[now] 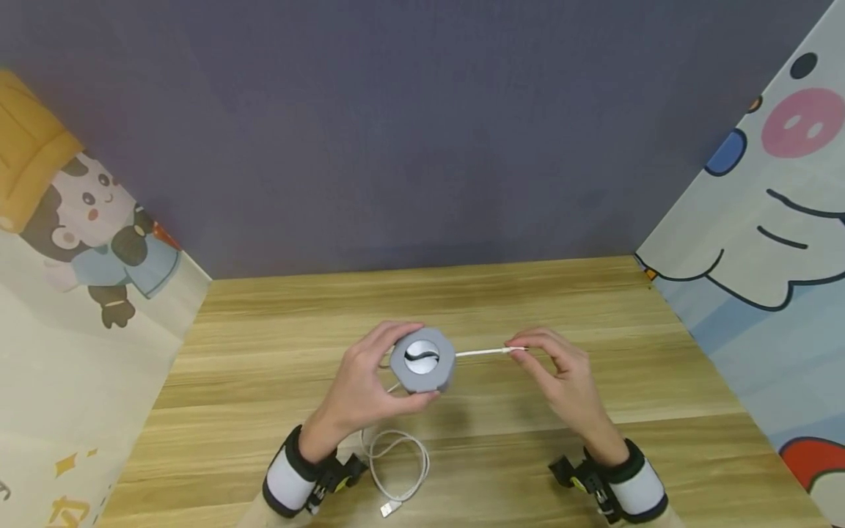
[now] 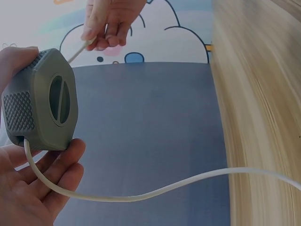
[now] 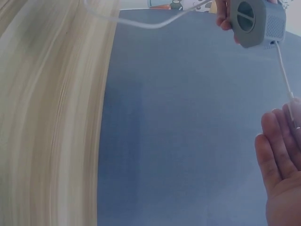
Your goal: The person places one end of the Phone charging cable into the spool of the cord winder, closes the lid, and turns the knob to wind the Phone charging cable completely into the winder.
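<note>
A grey, many-sided cable winder point(image 1: 445, 372) is held above the table in my left hand point(image 1: 359, 385), thumb on its near side and fingers on its far side. Its round silver centre has a dark wavy line. From its right side a short white cable point(image 1: 480, 353) runs straight to my right hand point(image 1: 571, 378), which pinches the cable's end between thumb and fingertips. In the left wrist view, more white cable point(image 2: 141, 197) leaves the winder's other side. That length lies looped on the table below, with a USB plug point(image 1: 391, 507) at its end.
The wooden table point(image 1: 277, 323) ends at a dark blue-grey panel point(image 1: 422, 147) at the back. Side panels with cartoon prints stand at the left point(image 1: 152, 323) and right point(image 1: 700, 264). Each wrist wears a strap with a small camera.
</note>
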Demonstrator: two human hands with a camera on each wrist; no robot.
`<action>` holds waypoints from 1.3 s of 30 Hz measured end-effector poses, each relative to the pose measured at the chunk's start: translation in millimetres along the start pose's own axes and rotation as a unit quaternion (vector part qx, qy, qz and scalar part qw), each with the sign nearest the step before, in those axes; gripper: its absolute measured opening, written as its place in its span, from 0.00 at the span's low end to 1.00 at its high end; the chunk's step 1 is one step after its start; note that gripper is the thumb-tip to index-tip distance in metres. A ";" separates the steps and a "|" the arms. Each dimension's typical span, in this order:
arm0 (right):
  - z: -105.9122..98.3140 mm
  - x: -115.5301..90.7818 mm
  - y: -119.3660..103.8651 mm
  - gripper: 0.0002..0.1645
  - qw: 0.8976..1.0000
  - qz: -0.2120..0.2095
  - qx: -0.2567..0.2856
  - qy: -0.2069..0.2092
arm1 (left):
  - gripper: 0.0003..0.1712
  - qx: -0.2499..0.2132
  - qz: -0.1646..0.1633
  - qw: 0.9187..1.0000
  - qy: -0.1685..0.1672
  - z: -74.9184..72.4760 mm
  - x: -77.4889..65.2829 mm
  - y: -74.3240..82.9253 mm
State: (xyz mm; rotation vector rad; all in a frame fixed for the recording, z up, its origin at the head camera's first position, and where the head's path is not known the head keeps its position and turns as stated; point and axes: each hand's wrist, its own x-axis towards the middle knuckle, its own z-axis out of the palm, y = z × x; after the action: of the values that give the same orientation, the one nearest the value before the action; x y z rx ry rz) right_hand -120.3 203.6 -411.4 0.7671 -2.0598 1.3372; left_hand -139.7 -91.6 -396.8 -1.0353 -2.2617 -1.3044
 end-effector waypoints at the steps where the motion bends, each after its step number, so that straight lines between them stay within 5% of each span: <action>1: -0.7 -0.1 0.8 0.04 1.000 -0.002 0.001 0.002 | 0.49 -0.001 -0.002 1.000 0.000 -0.5 -0.4 -0.3; 7: -1.8 -2.2 5.4 0.10 1.000 -0.005 0.004 0.006 | 0.48 0.000 -0.007 1.000 0.002 -1.9 -1.8 -0.5; 29: -6.1 -6.1 14.5 0.05 0.999 0.004 -0.017 0.031 | 0.47 0.014 0.000 1.000 0.026 -8.1 -1.4 -5.0; 39: -6.9 -6.5 17.9 0.18 0.998 0.016 -0.039 0.039 | 0.47 0.015 -0.014 0.999 0.030 -10.8 -1.4 -7.5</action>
State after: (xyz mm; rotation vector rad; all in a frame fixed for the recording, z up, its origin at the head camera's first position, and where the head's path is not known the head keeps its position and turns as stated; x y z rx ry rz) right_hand -127.8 217.1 -424.6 0.6406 -2.0567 1.2754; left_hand -145.0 -103.7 -396.6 -0.9449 -2.2519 -1.2911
